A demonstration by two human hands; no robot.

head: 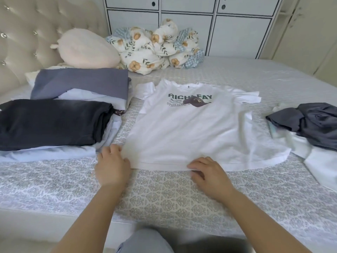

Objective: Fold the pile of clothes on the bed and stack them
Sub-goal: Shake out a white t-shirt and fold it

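A white T-shirt with green lettering and a cap print lies spread face up on the patterned bed sheet. My left hand grips the near left corner of its hem. My right hand pinches the hem near its middle. To the left sit two stacks of folded clothes: one topped by a dark garment, and behind it one topped by a blue-grey garment. An unfolded pile of dark grey and white clothes lies at the right.
A cream plush pillow and a bundled floral quilt lie at the head of the bed. A tufted headboard stands at left and white wardrobe doors behind. The bed's near edge runs just before my knees.
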